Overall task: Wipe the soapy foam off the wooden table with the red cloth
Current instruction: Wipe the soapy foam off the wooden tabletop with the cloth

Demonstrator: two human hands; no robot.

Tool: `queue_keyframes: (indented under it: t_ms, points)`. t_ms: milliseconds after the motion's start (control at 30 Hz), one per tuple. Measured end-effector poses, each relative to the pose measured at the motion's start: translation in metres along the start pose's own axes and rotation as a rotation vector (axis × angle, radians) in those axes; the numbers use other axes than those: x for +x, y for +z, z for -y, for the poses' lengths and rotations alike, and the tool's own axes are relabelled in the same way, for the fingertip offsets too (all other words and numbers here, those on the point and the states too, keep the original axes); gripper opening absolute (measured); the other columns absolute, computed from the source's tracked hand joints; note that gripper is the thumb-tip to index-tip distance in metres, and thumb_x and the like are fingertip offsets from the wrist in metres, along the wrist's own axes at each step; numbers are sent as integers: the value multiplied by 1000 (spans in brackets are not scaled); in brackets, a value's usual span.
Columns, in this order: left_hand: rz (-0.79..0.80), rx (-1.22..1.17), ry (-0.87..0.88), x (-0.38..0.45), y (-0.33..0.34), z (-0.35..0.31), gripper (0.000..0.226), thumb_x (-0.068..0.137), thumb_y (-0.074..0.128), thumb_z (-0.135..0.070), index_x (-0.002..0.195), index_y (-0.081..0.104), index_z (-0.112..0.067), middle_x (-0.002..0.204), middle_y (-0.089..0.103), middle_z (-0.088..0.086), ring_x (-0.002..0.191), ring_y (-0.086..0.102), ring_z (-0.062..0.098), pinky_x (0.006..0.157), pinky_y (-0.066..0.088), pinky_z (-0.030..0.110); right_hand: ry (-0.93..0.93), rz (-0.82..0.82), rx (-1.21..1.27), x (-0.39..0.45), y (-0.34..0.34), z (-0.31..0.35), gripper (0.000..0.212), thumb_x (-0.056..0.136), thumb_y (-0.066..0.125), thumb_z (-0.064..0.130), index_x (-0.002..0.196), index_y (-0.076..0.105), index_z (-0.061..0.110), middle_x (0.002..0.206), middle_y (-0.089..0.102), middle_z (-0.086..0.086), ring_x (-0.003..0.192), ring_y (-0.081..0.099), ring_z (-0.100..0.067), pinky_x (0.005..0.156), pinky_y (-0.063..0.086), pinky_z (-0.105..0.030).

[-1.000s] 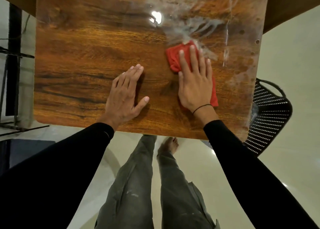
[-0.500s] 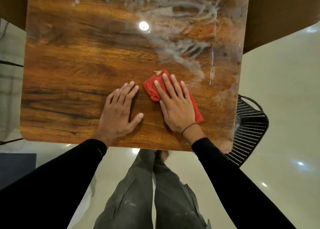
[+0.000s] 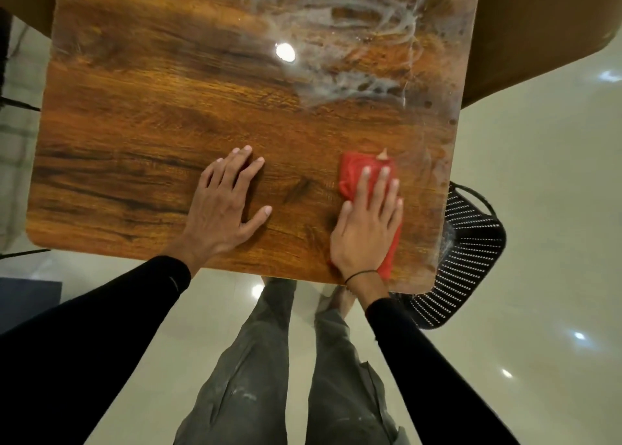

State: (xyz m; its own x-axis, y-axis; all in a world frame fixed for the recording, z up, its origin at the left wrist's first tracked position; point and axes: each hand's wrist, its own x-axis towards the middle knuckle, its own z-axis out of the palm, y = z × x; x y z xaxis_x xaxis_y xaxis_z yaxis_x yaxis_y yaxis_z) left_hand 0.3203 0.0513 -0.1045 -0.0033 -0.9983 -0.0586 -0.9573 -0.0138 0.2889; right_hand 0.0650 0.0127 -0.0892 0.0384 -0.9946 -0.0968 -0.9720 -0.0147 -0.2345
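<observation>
Black perforated basket (image 3: 471,252) beside table (image 3: 134,141), contents unclear. Right hand (image 3: 367,229) flat, fingers straight, pressing red cloth (image 3: 353,172); foam (image 3: 353,40) far side. Left hand (image 3: 225,205) flat, spread on table.

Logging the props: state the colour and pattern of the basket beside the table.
Black basket with rows of small pale perforations; head view.

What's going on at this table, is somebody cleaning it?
Yes. A person is wiping a wooden table. Their right hand presses flat on a red cloth near the table's front right corner, while the left hand rests flat on the bare wood beside it. White soapy foam streaks the far right part of the tabletop, apart from the cloth, so the job isn't finished. A black perforated chair stands by the right edge.
</observation>
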Motion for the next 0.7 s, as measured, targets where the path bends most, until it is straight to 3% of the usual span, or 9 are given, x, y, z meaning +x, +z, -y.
queue_keyframes:
  t_ms: [133,200,433,600,700]
  points:
    - [-89,-151,-98,2,12,-78,71,109,48,-48,169,34,-13,177,33,16,165,29,33,134,24,53,-394,115,-49,3,0,-11,67,119,28,41,181,11,22,189,2,-11,175,1,-34,140,10,-59]
    - [-66,-209,-154,8,23,-118,70,111,45,-47,170,32,-13,178,31,15,167,26,30,135,21,50,-474,121,-69,33,-5,-18,66,119,27,41,181,13,22,189,4,-11,175,3,-34,140,13,-58]
    - [-68,-5,-155,18,53,-135,71,113,39,-47,174,24,-15,183,19,11,169,18,28,137,-1,41,-157,12,-26,121,-25,-70,65,119,27,39,180,17,20,188,9,-11,175,7,-35,140,9,-56]
    - [-70,8,-162,18,51,-138,72,111,41,-45,174,26,-15,182,22,12,169,20,29,136,9,48,57,-53,5,46,-20,-75,66,120,27,38,180,13,16,188,6,-13,175,4,-35,140,10,-57]
    - [-75,16,-167,17,50,-138,72,110,43,-43,174,28,-14,182,24,13,169,22,29,136,10,48,-23,4,5,-18,-13,-81,67,119,30,38,180,12,16,189,2,-12,175,2,-35,140,10,-59]
